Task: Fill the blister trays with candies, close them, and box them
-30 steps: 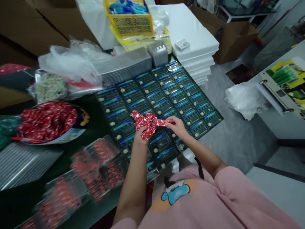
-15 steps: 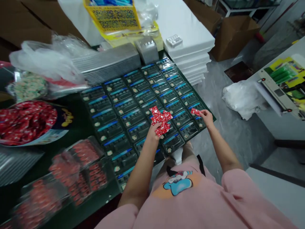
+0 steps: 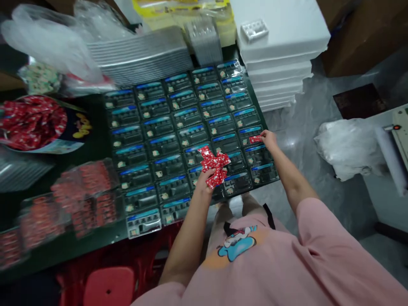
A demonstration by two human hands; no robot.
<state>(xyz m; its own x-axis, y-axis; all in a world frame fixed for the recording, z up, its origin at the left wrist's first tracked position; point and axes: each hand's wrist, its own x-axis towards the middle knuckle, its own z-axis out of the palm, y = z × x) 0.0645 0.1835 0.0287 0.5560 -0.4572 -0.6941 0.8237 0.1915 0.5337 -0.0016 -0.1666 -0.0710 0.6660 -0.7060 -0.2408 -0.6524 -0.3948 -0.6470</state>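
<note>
Rows of clear plastic trays [image 3: 167, 159], each with a blue pen-like item and a small pale piece, cover the right part of the dark green table. My left hand [image 3: 205, 180] is closed on a bunch of red packets [image 3: 215, 165] above the front trays. Between the fingertips of my right hand [image 3: 268, 139] is one red packet [image 3: 255, 139], held over a tray in the right column. Whether that packet touches the tray I cannot tell. A bowl of red packets [image 3: 35, 121] stands at the left.
Stacked empty trays [image 3: 140, 55] and plastic bags [image 3: 47, 46] lie at the back. White foam sheets [image 3: 280, 38] are piled back right. Packs of red pieces [image 3: 95, 178] lie front left. A red stool [image 3: 110, 284] is below the table's front edge.
The view has shifted, bringing the red stool and the front row of trays into sight. My right hand has moved with its packet over a tray. The left still holds its bunch.
</note>
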